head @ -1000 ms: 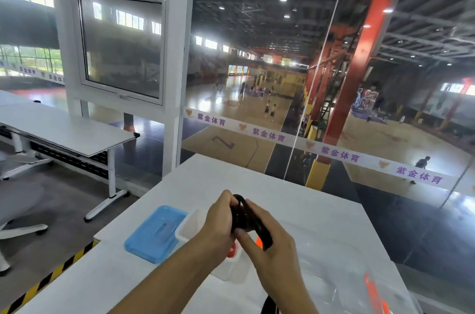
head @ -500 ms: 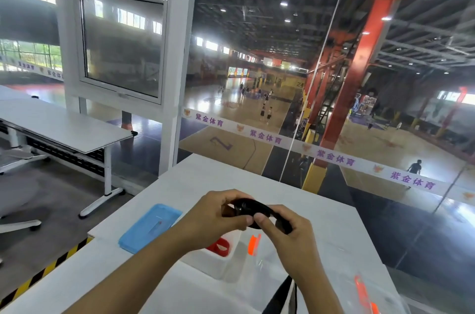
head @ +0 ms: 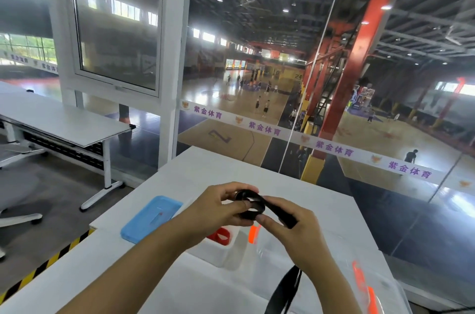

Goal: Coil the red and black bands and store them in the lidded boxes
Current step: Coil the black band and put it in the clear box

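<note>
The hands sit a touch lower in view than half a second ago, and the black band (head: 250, 207) shows a fuller loop now, the coil opened out toward the camera where before it was a flatter dark wad between the fingers. The left hand (head: 221, 208) pinches the coil's near-left side, thumb and fingertips curled round it. The right hand (head: 295, 231) is clamped on the band too, thumb pressed against the strap where it leaves the coil, feeding the next turn. The loose tail hangs down past the right wrist and runs off the bottom edge, so there's plenty left to wind.

This band looks light, thin and floppy, a flat strap with some spring in it, judging by how the loop stands open rather than collapsing. It'll likely want to unwind the moment pressure eases. Best hold, I'd say: keep the pinch across the flat faces of the coil, thumb on the outer wrap, and guide the tail flat so it doesn't twist.

Below the hands, on the white desk (head: 205, 167), sits the white box (head: 231, 252) with the red band (head: 221, 235) already coiled inside. Its blue lid (head: 150, 218) lies just beside it to the left. A clear box (head: 321, 262) with orange clips stands to the right, waiting for the black one, I'd judge. That coil must go in snug or it'll spring loose.
</note>
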Demonstrator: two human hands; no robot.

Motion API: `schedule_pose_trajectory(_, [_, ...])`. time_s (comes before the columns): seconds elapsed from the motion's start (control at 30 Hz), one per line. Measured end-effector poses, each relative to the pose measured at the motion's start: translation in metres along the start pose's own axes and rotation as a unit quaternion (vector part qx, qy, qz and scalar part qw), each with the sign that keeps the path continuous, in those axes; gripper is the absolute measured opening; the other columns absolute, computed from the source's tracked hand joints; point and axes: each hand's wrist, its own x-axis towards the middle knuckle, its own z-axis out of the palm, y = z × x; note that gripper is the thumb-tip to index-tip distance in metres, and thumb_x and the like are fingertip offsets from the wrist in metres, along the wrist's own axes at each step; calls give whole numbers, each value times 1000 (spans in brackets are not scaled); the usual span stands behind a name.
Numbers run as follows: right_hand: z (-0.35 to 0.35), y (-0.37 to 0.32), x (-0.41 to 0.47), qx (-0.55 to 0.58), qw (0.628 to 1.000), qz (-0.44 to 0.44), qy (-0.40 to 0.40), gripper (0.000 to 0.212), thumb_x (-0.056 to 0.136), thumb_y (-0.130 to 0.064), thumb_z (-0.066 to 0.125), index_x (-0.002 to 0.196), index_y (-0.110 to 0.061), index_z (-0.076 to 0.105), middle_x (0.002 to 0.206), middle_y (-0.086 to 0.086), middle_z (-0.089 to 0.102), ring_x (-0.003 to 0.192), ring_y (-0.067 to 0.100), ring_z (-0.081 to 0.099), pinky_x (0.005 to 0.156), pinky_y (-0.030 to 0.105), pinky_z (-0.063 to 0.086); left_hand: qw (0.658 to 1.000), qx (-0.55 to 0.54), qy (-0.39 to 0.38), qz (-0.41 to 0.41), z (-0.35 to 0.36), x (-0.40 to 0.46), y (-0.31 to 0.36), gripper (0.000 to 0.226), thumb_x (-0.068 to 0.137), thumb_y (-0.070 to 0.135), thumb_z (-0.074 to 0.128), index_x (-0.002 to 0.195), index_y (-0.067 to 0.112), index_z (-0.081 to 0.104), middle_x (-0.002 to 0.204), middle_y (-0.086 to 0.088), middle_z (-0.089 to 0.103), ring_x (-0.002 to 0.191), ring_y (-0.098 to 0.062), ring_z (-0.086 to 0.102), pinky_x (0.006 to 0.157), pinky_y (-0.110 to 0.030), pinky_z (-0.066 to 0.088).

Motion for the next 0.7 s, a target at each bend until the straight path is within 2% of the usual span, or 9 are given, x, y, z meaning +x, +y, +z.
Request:
schedule_pose_trajectory(0.1, [0, 2, -4, -11, 1000, -8, -5, 36, 87, -25, 83, 114, -46, 73, 111, -29, 76, 111, 0, 71, 95, 14, 54, 998, -53, 14, -42, 3, -1, 0, 28, 103, 6, 52, 113, 23, 73, 111, -5, 75, 99, -24, 76, 83, -31, 63])
schedule_pose_trajectory(0.23, [0, 0, -10, 6, 1000, -20, -4, 34, 90, -17, 81, 115, -40, 75, 111, -27, 77, 110, -1, 71, 96, 14, 53, 991, -105, 45, -67, 7, 4, -3, 33, 101, 1, 50, 99, 15, 79, 107, -15, 75, 106, -35, 73, 97, -50, 58])
schedule_pose_trajectory(0.37, [5, 0, -15, 1, 999, -32, 8, 38, 86, -19, 85, 120, -34, 76, 113, -25, 76, 113, 0, 70, 97, 12, 52, 985, -146, 61, -68, 14, 1, -4, 38, 103, -1, 42, 106, 9, 78, 113, -22, 73, 104, -35, 74, 98, -49, 58])
schedule_pose_trajectory(0.5, [8, -1, -13, -73, 994, -47, 63, 37, 86, -33, 82, 112, -57, 70, 105, -30, 74, 105, 1, 70, 91, 13, 53, 980, -177, 77, -56, 21, -1, -10, 41, 105, 0, 38, 109, 11, 78, 114, -19, 74, 103, -29, 76, 96, -42, 59])
schedule_pose_trajectory(0.57, [6, 0, -13, -86, 994, -42, 57, 36, 87, -34, 81, 109, -60, 69, 101, -26, 75, 102, 4, 70, 90, 20, 56, 984, -161, 58, -40, 21, -5, -11, 37, 106, 3, 40, 117, 12, 74, 114, -13, 75, 106, -26, 75, 94, -36, 60])
schedule_pose_trajectory(0.63, [0, -1, -12, -89, 994, -41, 53, 34, 86, -35, 82, 106, -60, 70, 97, -23, 76, 98, 4, 70, 88, 22, 57, 997, -75, 11, -8, 14, -11, -14, 30, 106, 13, 48, 128, 19, 68, 119, -3, 75, 110, -21, 73, 94, -29, 59])
schedule_pose_trajectory(0.7, [-8, -4, -13, -94, 994, -40, 31, 28, 84, -39, 84, 103, -57, 74, 93, -19, 76, 94, 7, 71, 83, 23, 57, 998, 25, -55, 14, 1, -17, -18, 33, 102, 22, 57, 134, 29, 64, 123, 3, 74, 113, -19, 72, 98, -30, 57])
